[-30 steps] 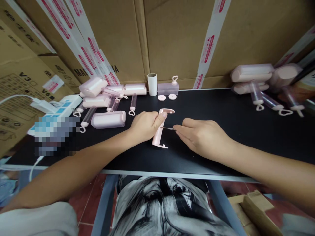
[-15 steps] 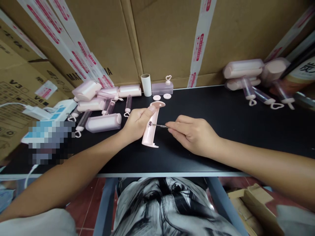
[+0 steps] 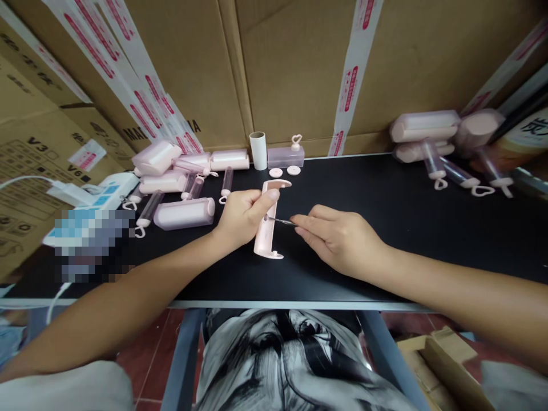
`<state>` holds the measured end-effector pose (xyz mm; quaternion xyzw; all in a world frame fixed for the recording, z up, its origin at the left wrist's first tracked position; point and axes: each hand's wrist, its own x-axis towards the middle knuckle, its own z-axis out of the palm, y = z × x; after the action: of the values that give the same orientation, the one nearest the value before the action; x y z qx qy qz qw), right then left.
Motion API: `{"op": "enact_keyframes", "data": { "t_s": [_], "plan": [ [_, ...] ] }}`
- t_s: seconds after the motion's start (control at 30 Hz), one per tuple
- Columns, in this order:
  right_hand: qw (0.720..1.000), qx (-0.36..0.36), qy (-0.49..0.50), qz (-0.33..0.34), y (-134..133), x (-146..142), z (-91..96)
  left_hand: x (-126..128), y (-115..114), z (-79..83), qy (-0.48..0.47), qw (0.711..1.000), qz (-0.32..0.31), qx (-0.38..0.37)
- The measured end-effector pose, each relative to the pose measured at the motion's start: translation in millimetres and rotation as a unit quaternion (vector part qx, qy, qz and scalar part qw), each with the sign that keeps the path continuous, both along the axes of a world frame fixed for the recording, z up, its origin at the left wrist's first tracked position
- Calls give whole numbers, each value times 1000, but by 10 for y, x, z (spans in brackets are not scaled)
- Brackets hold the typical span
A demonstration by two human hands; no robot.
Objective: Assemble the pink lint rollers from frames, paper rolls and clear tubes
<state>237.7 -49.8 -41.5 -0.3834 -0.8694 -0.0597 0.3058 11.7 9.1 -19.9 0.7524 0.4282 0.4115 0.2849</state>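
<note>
My left hand (image 3: 242,216) is closed round a pink plastic bracket (image 3: 268,231), a long piece with a flat end at top and bottom, held upright on the black table (image 3: 385,228). My right hand (image 3: 338,237) pinches a thin metal pin (image 3: 279,220) whose tip touches the bracket's middle. Both hands meet near the table's centre, close to its front edge.
Pink lint-roller cases (image 3: 184,212), clear tubes with heart-shaped ends (image 3: 225,184) and a white cardboard core (image 3: 258,150) lie at the back left. Two pink discs (image 3: 285,170) sit behind the bracket. More cases and tubes (image 3: 432,151) are at the back right. Cardboard boxes wall the back.
The pin's tip has come up against the bracket's middle. The bracket has tilted a little in my left hand. The view has shifted slightly.
</note>
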Motion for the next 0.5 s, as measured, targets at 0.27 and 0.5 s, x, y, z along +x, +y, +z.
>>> {"op": "enact_keyframes", "data": {
  "t_s": [0.27, 0.5],
  "plan": [
    [998, -45, -42, -24, -28, 12, 81, 24, 56, -52, 64, 998, 7, -19],
    [999, -48, 1, 20, 23, 118, 100, -175, 42, 167, 66, 974, -192, -104]
  ]
}}
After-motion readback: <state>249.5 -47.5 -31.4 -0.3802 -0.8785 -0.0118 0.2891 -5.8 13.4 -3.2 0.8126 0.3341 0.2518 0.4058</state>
